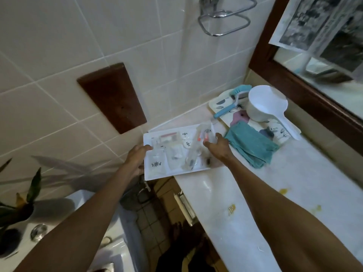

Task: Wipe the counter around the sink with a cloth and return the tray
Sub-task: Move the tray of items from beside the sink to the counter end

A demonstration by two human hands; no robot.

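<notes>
The left hand (137, 160) grips the white tray (157, 171) by its left edge; the right hand (218, 148) pinches its right side. The tray (sachets blurred, uncountable) overhangs the pale surface (255, 193) at the tiled wall (59, 46). Beside it: one teal cloth (253, 148), one brush (233, 101), one scoop (267, 107), three yellow stains (283, 191).
</notes>
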